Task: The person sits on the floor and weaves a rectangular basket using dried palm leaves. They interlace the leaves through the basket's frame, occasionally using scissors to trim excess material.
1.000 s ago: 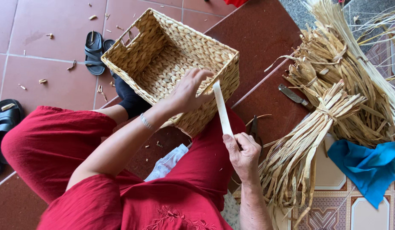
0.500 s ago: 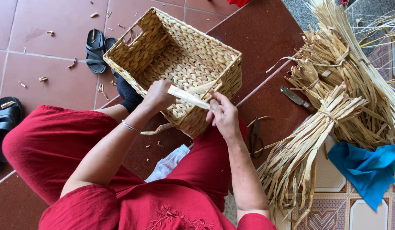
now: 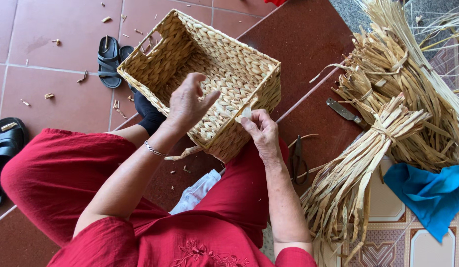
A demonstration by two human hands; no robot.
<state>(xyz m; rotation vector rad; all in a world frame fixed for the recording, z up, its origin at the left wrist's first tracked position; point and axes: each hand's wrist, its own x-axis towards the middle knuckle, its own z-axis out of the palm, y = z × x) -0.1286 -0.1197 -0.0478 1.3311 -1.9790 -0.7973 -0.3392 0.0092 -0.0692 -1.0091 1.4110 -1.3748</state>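
the woven basket [image 3: 209, 74] rests on the person's lap, tilted, over the red tile floor [image 3: 46, 74]. the right hand [image 3: 261, 131] pinches a pale flat strip [image 3: 246, 113] at the near rim of the basket. the left hand [image 3: 187, 101] is loose and half open above the near wall, holding nothing. right of the knee lie scissors [image 3: 297, 158], bundles of dried straw [image 3: 368, 148], a knife [image 3: 344, 111] and a blue cloth [image 3: 430, 190]. black sandals [image 3: 110, 59] lie at the left.
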